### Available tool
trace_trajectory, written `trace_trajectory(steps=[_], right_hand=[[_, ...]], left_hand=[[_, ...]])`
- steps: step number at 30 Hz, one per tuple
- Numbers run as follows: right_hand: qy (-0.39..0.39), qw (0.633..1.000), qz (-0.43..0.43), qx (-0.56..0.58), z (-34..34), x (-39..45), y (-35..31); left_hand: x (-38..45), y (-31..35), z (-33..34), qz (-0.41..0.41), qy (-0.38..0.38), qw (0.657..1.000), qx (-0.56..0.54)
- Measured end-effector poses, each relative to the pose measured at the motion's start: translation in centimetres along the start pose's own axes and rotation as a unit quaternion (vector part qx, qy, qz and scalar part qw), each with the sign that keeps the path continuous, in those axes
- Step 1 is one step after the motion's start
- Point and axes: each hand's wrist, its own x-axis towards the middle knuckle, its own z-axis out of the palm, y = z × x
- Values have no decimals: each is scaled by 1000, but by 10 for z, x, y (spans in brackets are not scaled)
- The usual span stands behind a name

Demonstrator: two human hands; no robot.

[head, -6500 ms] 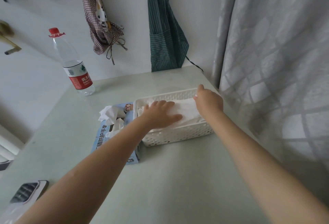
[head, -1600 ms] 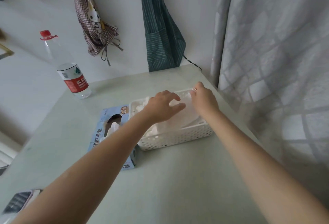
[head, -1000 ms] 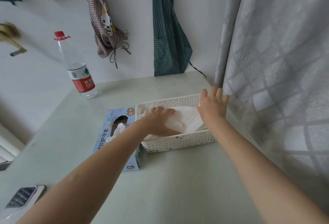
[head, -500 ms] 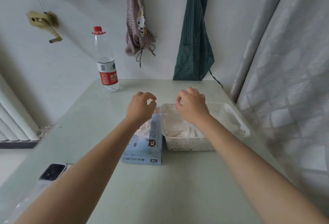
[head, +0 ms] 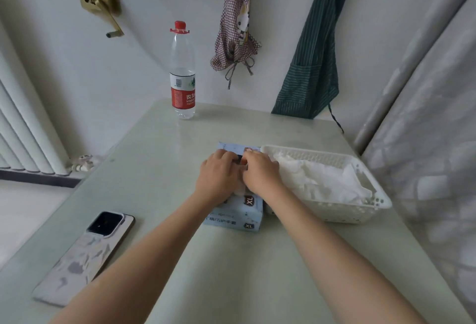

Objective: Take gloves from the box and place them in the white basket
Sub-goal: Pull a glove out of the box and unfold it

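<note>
The light-blue glove box [head: 238, 214] lies flat on the pale green table [head: 231, 272], its right side touching the left wall of the white basket [head: 371, 189]. Both hands sit on the box's top opening: the left hand [head: 217, 178] and the right hand [head: 261, 175] have fingers curled down together at the slot, where a bit of white glove [head: 239, 190] shows between them; whether either truly pinches it cannot be told. White gloves [head: 319, 180] fill the basket, which reaches toward the table's right edge by the curtain [head: 425, 143]. Left of the box, open tabletop runs to a phone [head: 86, 254] lying near the left edge; beyond the box, a water bottle [head: 182, 73] stands by the wall.
</note>
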Motion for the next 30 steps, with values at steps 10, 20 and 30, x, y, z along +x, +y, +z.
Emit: trace_trajectory(steps=[10,20,30], right_hand=[[155,930,40,331,0,-6,13],[248,801,173,517,-4,-8,27],[238,839,136,471,-6,-12,19]], left_hand=[[-3,-7,-2,-17,-70,997,-41],[-4,2,-5,-27,-15,999,-43],[-2,16,-32,-95,17,968,-230]])
